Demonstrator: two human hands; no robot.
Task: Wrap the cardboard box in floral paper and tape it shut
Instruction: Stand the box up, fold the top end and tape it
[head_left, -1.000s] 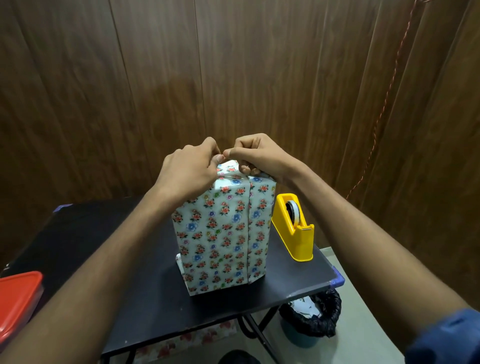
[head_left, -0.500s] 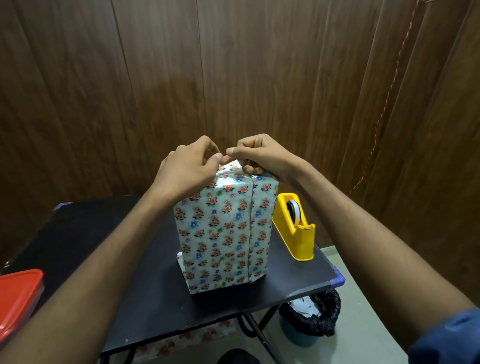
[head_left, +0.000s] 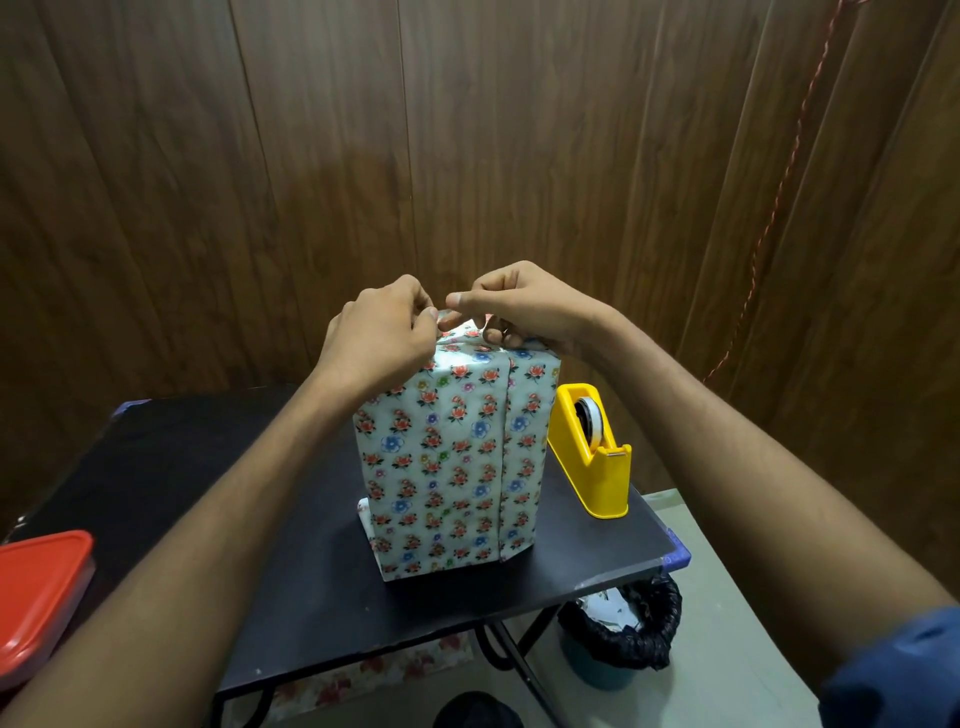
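Where both hands meet, left hand (head_left: 376, 343), right hand (head_left: 524, 312) pinching floral paper (head_left: 447, 457); fingertips hidden.

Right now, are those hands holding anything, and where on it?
Both the left hand and right hand pinch the floral paper at its folded top end, above the upright box.

No text, label, brand, number or sign can be read anywhere in this view
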